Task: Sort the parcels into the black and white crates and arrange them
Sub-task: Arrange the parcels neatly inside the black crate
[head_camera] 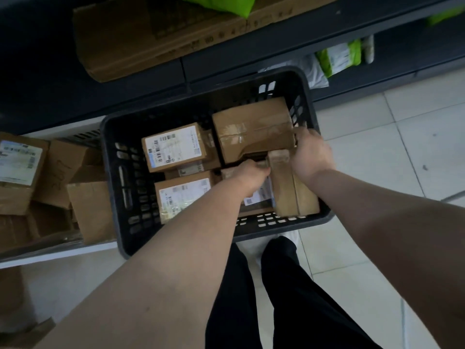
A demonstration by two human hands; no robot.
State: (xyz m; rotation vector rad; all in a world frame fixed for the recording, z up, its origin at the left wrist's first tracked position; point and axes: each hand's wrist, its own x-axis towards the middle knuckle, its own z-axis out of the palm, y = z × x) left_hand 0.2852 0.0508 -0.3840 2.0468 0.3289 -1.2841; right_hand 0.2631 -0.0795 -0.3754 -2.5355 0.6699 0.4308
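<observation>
floor [402, 152]: pale tiles, under both crates and the person's legs [251, 298] in black trousers.
shelf [50, 71]: dark, ran across the top of the view behind both crates.
carton [141, 34]: long and brown, lay on the shelf with a green bag [216, 3] on its far end.
black crate [110, 172]: stood on the floor just before the shelf, just beside the white crate; several parcels lay inside.
white crate [63, 253]: to the left, partly out of view, held brown boxes [90, 210] heaped unevenly.
taped box [251, 122]: largest parcel, in the black crate's far right corner, its near edge dented.
far labelled box [176, 147]: in the far left part, label up, just beside the taped box.
near labelled box [181, 195]: in the near left part, label up, partly behind the left forearm.
narrow box [294, 195]: leaned on end along the right wall, its top between the two hands.
flat parcel [259, 197]: lay under the left wrist, against the narrow box, mostly hidden.
right hand [310, 154]: fingers curled over the taped box's near right corner, gripping it by the crate wall.
left hand [251, 176]: fingers curled at the taped box's near edge, touching the narrow box's top; which of them it held could not be told.
mailers [339, 56]: green and white, on a lower shelf at the far right.
</observation>
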